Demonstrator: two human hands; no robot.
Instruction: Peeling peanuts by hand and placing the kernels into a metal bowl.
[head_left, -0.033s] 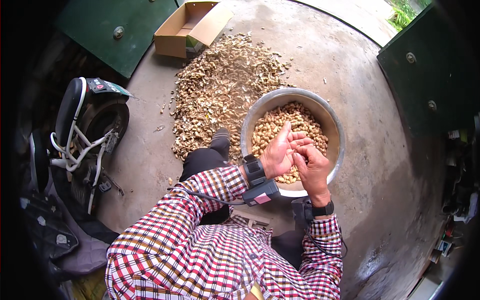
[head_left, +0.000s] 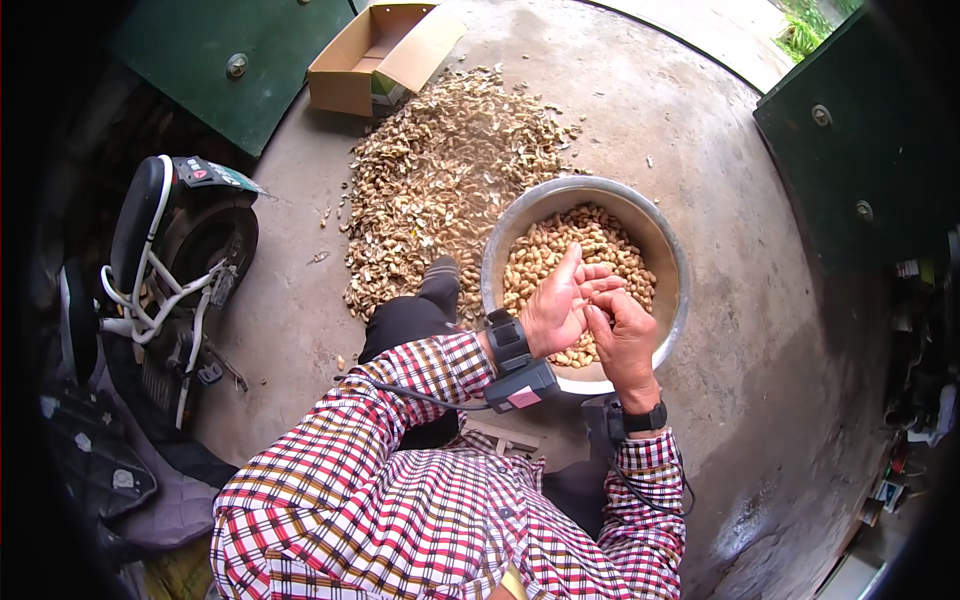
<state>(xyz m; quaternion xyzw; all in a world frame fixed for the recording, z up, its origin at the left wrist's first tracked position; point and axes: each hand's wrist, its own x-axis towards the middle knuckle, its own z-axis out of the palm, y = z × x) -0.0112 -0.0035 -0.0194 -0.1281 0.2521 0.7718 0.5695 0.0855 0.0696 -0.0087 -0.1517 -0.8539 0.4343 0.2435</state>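
Nothing is visibly changing between the preceding view and this one: both hands are staying together over the metal bowl (head_left: 672, 245), so the handling of the peanuts (head_left: 540, 245) appears to be standing at the same point. The left hand (head_left: 562, 305) is lying palm up above the bowl, its fingers partly open and loosely curving. The right hand (head_left: 628, 335) is meeting it there, its fingers bending in toward the thumb; whether either is gripping a peanut, I cannot tell. The loose peanuts are filling the lower part of the bowl.

The bowl is resting on a concrete floor (head_left: 290, 290). A broad heap of shells (head_left: 430, 210) is spreading to its left and beyond, and a socked foot (head_left: 441, 285) is resting between bowl and heap. An open cardboard box (head_left: 342, 92) is sitting past the heap from the bowl. Well left of the bowl, a white-framed scooter (head_left: 160, 290) is standing; far beyond it to the right, green plants (head_left: 800, 38) are showing outdoors.
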